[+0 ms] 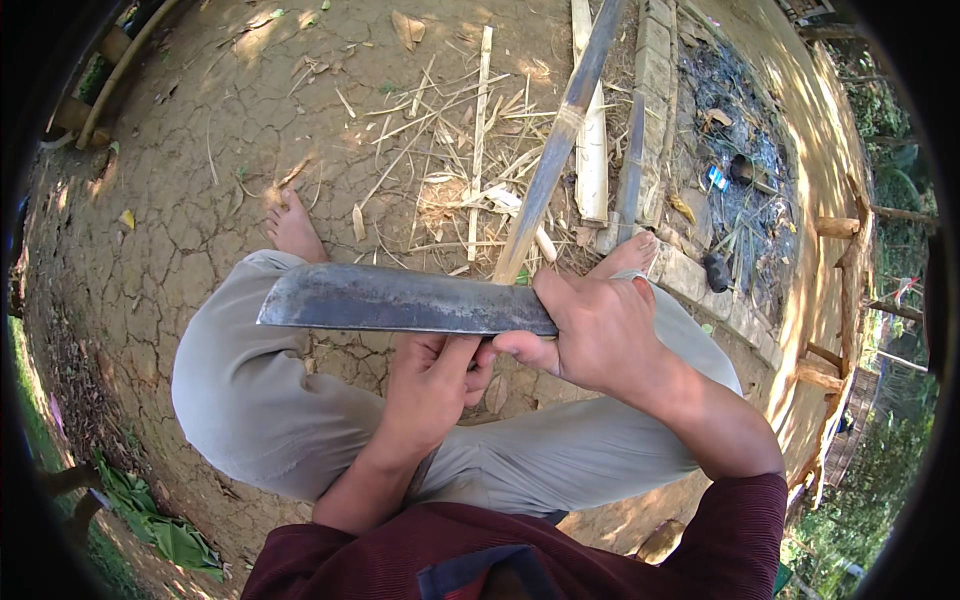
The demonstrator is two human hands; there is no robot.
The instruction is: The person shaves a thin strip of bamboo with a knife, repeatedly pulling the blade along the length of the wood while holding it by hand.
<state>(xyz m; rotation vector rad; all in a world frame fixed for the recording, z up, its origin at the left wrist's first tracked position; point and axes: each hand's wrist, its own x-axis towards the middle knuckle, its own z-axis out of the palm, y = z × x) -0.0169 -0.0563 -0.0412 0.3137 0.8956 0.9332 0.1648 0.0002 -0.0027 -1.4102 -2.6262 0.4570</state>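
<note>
Dark-bladed in grey metal, the machete [390, 302] lies crosswise over the bent legs [250, 400] in the head view — tip pointing left — right hand [605, 335] grasping its right end, left hand [425, 390] curled beneath, hold unclear.

The blade [400, 300] is dark grey, mottled with blackish and rusty brown blotches, paling to silver at its left end. The trousers [250, 380] are plain pale grey; the shirt [400, 550] is deep maroon with fine ribbed lines, its collar [450, 575] navy. The bamboo pole [570, 125] is greyish brown, ringed by a lighter tan band. The split strip [592, 150] is cream-yellow, the shavings [515, 185] straw-coloured. Brown ground [150, 220] carries a web of dark cracks. The ash [735, 100] is charcoal and bluish grey; the broad leaves [165, 515] are green.
</note>
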